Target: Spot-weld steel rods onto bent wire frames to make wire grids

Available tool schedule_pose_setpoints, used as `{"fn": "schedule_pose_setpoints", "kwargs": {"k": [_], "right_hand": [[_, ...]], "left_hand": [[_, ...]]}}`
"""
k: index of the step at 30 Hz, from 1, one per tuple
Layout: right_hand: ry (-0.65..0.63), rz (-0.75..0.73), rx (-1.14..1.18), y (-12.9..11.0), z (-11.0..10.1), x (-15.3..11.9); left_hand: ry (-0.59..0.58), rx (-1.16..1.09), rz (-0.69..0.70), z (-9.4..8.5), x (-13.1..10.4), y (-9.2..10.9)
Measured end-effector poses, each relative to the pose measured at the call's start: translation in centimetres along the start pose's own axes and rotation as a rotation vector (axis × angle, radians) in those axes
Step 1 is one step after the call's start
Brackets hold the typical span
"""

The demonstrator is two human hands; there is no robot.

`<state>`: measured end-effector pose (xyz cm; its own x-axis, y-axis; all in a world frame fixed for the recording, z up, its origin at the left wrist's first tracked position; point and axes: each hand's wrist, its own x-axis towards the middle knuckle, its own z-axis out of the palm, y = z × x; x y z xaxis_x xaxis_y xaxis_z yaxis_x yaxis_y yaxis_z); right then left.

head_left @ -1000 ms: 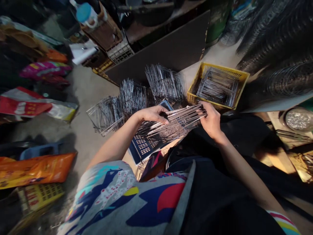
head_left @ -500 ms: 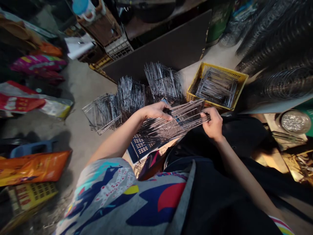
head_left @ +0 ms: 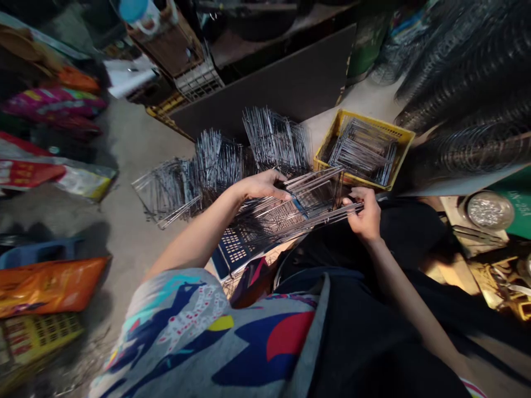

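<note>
My left hand [head_left: 265,185] is closed around the near-left part of a bundle of bent metal wire frames [head_left: 317,179], thumb lying on top. My right hand [head_left: 364,213] pinches the right ends of several wires of the lower part of the bundle. A gap shows between the upper and lower wires. Beneath them is a blue perforated plastic basket [head_left: 233,246], partly covered by the wires. Just beyond my left hand, stacks of similar wire frames [head_left: 276,138] stand on the floor.
A yellow crate [head_left: 400,157] holding more wire frames sits beyond my right hand. A dark board [head_left: 269,83] leans behind the stacks. Large wire coils [head_left: 464,72] are at the right, near a round bowl of small metal pieces [head_left: 489,210]. Bags [head_left: 53,284] lie left.
My right hand has shifted slightly right and down, drawing the lower wires away from the upper ones. More of the basket shows between them. My left hand stays nearly in place.
</note>
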<state>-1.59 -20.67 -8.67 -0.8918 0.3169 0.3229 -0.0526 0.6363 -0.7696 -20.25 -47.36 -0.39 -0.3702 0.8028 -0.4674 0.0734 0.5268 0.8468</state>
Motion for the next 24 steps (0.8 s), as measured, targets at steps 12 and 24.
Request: {"fn": "schedule_pose_setpoints", "kwargs": {"k": [12, 24], "right_hand": [[-0.033, -0.003, 0.019, 0.1, 0.7, 2.3], [0.025, -0.027, -0.126, -0.3, 1.5, 1.8]], "left_hand": [[-0.082, -0.091, -0.028, 1.9, -0.6, 0.0], [-0.022, -0.136, -0.057, 2.9, 2.0, 1.1]]}}
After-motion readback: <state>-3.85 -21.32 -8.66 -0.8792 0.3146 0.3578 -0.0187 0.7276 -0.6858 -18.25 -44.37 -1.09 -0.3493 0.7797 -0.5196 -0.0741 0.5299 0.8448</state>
